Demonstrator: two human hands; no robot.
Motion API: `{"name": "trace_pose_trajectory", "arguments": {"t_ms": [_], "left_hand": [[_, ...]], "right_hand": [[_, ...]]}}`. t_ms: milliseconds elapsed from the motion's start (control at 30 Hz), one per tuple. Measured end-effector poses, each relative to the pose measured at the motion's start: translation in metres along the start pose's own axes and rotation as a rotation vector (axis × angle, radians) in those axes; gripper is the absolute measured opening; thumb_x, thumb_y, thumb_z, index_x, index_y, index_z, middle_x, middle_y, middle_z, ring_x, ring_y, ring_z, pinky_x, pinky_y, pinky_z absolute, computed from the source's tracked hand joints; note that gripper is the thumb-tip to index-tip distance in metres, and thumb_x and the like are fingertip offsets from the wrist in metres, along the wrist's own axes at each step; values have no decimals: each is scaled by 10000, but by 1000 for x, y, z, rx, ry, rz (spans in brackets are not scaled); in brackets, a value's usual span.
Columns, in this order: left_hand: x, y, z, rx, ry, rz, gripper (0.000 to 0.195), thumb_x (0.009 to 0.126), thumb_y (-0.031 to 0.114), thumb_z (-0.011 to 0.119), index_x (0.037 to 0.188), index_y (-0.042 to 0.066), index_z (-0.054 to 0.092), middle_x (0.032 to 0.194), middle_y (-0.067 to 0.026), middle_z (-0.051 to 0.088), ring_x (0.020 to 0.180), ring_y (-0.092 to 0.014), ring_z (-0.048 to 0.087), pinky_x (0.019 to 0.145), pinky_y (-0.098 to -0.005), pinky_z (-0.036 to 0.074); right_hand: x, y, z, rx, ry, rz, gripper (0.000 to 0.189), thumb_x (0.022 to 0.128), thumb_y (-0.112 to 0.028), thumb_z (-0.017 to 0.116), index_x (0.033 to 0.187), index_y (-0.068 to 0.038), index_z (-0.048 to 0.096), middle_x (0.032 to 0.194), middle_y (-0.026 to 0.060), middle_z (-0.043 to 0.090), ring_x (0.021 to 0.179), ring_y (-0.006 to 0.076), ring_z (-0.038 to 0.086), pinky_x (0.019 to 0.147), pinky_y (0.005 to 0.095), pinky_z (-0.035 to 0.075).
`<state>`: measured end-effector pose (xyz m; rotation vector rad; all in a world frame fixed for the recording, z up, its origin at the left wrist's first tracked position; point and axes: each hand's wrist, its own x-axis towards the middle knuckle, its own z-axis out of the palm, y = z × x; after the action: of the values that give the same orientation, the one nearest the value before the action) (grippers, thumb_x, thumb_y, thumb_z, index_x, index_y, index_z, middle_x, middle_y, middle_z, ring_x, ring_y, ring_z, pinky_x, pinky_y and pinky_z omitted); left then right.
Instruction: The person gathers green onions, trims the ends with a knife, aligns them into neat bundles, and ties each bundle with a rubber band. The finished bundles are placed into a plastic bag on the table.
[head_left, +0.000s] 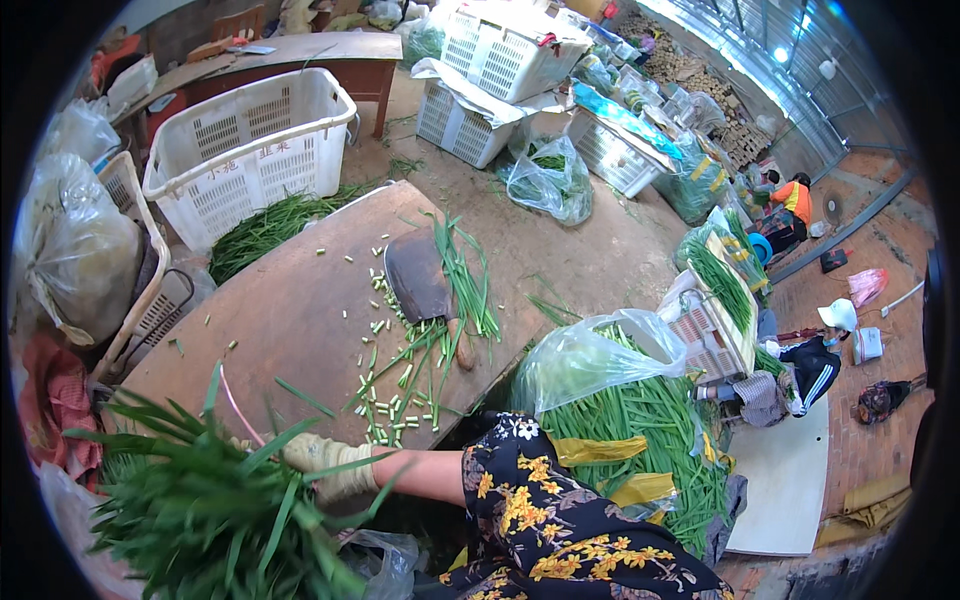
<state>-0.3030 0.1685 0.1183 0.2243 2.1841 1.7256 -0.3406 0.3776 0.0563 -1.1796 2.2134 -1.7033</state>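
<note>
My right hand, in a pale fabric glove with wrapping at the wrist, is at a large bunch of green garlic chives at lower left and seems to grip it; the leaves hide the fingers. A thin pink tie stands up beside the bunch. My left hand is not visible. A cleaver with a dark blade and wooden handle lies flat on the brown worktable. Loose chives lie against and under it, with cut pale stem ends scattered around.
A white plastic crate stands beyond the table, chives near its base. An open plastic bag of chives is at right. Stacked crates are farther back. Two co-workers sit at right, one in a white cap, one in an orange vest.
</note>
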Motion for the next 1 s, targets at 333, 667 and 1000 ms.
{"name": "trace_pose_trajectory", "arguments": {"t_ms": [333,667,1000], "left_hand": [[0,7,2,43,-66,13,606,744,194,809,1278,31,574,1117,-83,666,997,-207,638,912,-356,521],[-3,6,4,68,-97,-15,556,756,214,812,1241,41,603,1074,-66,683,961,-190,644,896,-351,524],[-26,5,5,85,-162,-27,507,769,233,815,1205,50,633,1032,-49,699,926,-172,649,881,-346,527]], "right_hand": [[6,-9,-5,-192,-232,240,1021,671,-326,812,1516,-104,283,1315,220,561,1268,387,515,1131,485,317],[-2,-20,-5,-211,-200,265,950,632,-337,822,1464,-140,406,1329,153,572,1223,441,502,1067,486,390],[-21,-15,13,-469,-120,406,528,658,-296,773,1122,-82,642,972,208,661,940,400,637,816,467,533]]}}
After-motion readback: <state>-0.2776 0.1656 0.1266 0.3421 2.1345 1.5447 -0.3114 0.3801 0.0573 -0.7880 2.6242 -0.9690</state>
